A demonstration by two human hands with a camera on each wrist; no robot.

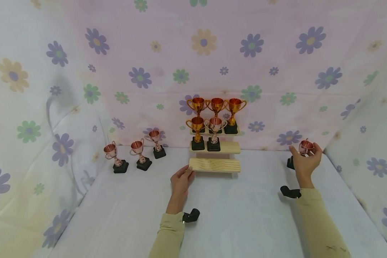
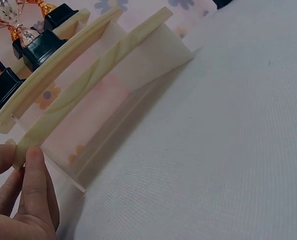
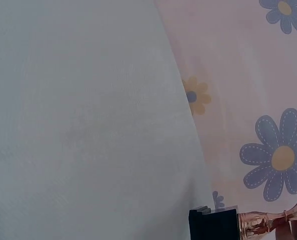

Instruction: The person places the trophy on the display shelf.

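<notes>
My left hand [image 1: 180, 181] pinches the left end of the lowest wooden board [image 1: 214, 165] of a three-step display stand, thumb on one face and fingers on the other. At the far right, my right hand [image 1: 306, 165] grips a copper-coloured trophy cup [image 1: 305, 146] by its upper part. Its black base [image 3: 214, 225] and stem show at the bottom of the right wrist view. Three gold trophies [image 1: 217, 104] stand on the top step. On the middle step [image 1: 230, 147] are a gold trophy [image 1: 197, 125] and a silvery one [image 1: 215, 124] side by side.
Three rose-gold trophies [image 1: 141, 154] stand on the white tabletop [image 1: 245, 215] left of the stand. Flowered cloth [image 1: 167, 53] hangs behind and at both sides. Each wrist carries a black camera mount [image 1: 191, 215].
</notes>
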